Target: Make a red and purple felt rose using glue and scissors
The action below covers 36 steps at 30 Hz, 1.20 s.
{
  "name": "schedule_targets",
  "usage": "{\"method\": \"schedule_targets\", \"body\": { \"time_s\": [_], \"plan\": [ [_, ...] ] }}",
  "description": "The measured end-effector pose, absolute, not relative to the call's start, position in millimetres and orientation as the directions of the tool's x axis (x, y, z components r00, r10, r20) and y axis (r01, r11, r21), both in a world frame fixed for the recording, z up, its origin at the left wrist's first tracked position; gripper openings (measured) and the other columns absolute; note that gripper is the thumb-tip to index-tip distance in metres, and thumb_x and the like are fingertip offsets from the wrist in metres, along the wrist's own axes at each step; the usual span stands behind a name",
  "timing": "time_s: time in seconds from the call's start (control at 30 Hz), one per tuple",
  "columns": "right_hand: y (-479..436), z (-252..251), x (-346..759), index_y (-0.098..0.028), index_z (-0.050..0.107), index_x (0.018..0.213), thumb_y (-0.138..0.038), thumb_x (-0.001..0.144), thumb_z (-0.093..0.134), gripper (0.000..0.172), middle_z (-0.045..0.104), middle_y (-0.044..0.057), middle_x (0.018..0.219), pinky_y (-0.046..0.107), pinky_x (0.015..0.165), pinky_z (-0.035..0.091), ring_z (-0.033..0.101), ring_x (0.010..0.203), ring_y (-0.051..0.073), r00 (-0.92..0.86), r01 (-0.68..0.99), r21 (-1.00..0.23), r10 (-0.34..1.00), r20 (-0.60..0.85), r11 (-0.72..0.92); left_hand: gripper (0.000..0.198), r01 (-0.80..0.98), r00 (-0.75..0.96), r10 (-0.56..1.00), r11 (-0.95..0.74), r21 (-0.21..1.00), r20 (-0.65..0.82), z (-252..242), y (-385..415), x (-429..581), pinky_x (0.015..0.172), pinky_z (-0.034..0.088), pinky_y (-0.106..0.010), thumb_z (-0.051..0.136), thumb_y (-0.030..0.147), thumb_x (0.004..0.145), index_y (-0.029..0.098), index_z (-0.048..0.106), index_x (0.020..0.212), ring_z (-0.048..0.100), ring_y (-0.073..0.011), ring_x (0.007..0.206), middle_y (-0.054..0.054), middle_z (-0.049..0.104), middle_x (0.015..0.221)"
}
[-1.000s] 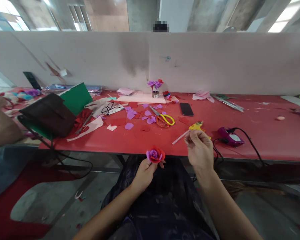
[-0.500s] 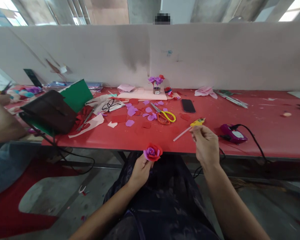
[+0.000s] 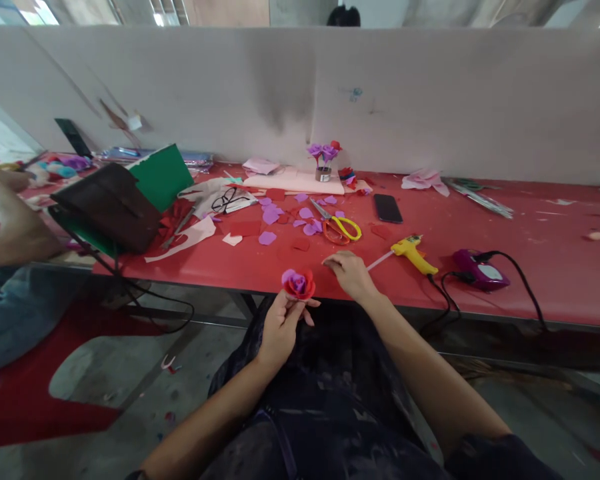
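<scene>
Brown bag [image 3: 111, 208] near red bench's [image 3: 560, 250] left front corner; left hand [image 3: 278, 328] pinching base of red-and-purple paper flower [image 3: 300, 287] at front edge; scissors [image 3: 333, 218] mid-bench; right hand [image 3: 351, 275] above front edge, fingers bunched, whether pinching anything cannot be told; yellow glue gun [image 3: 414, 255] just right, near front edge; purple box [image 3: 473, 272] beyond

Pale light shows at both upper corners; below the bench [image 3: 570, 273] it is dim, and the edges look stretched.
</scene>
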State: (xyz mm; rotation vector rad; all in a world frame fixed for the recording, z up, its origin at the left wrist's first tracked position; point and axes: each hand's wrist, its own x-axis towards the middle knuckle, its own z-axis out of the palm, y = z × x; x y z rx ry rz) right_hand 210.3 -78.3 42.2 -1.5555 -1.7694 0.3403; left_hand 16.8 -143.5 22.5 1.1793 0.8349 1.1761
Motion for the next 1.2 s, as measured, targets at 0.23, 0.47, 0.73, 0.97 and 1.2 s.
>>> {"method": "schedule_targets", "body": {
  "time_s": [0.23, 0.47, 0.73, 0.97, 1.2],
  "plan": [
    [-73, 41, 215, -0.020, 0.074, 0.081, 0.000, 0.076, 0.062, 0.024, 0.075, 0.005, 0.084, 0.033, 0.084, 0.048, 0.066, 0.086, 0.021, -0.096, 0.775, -0.577, 0.950, 0.296, 0.258, 0.016, -0.257, 0.111, 0.993, -0.005, 0.966, 0.035, 5, -139, 14, 0.085, 0.049, -0.031, 0.069, 0.029, 0.080, 0.016, 0.070, 0.090, 0.066, -0.0170, 0.083, -0.003, 0.072, 0.086],
    [-72, 38, 224, -0.020, 0.074, 0.092, -0.002, 0.078, 0.058, 0.028, 0.076, 0.007, 0.094, 0.035, 0.087, 0.051, 0.069, 0.092, 0.022, -0.089, 0.777, -0.579, 0.953, 0.289, 0.248, 0.010, -0.300, 0.150, 0.987, -0.002, 0.954, 0.049, 5, -139, 17, 0.081, 0.047, -0.027, 0.075, 0.024, 0.073, 0.016, 0.071, 0.075, 0.061, -0.0150, 0.080, -0.002, 0.070, 0.083],
    [-71, 44, 232, -0.021, 0.072, 0.096, -0.011, 0.083, 0.053, 0.025, 0.077, 0.004, 0.090, 0.030, 0.077, 0.053, 0.071, 0.080, 0.019, 0.022, 0.765, -0.607, 0.934, 0.357, 0.214, 0.012, -0.321, 0.182, 0.982, 0.105, 0.941, -0.048, 3, -140, 19, 0.075, 0.048, -0.025, 0.077, 0.027, 0.071, 0.016, 0.074, 0.075, 0.061, -0.0128, 0.071, 0.000, 0.071, 0.073],
    [-85, 84, 305, -0.014, 0.067, 0.100, -0.028, 0.090, 0.043, 0.030, 0.072, 0.010, 0.084, 0.033, 0.072, 0.050, 0.066, 0.073, 0.021, 0.501, 0.803, -0.588, 0.638, 0.585, -0.091, 0.015, -0.372, 0.162, 0.980, 0.166, 0.913, -0.113, 4, -138, 22, 0.084, 0.050, -0.029, 0.081, 0.025, 0.063, 0.017, 0.076, 0.075, 0.065, -0.0150, 0.075, -0.001, 0.074, 0.076],
    [-121, 83, 352, -0.013, 0.062, 0.118, -0.020, 0.080, 0.048, 0.041, 0.067, 0.015, 0.102, 0.050, 0.101, 0.032, 0.055, 0.106, 0.030, 0.544, 0.834, -0.292, 0.614, 0.572, -0.467, 0.016, -0.365, 0.149, 0.978, 0.191, 0.911, -0.145, 9, -139, 24, 0.081, 0.051, -0.030, 0.083, 0.026, 0.059, 0.017, 0.076, 0.071, 0.065, -0.0155, 0.070, -0.001, 0.073, 0.072]
  ]
}}
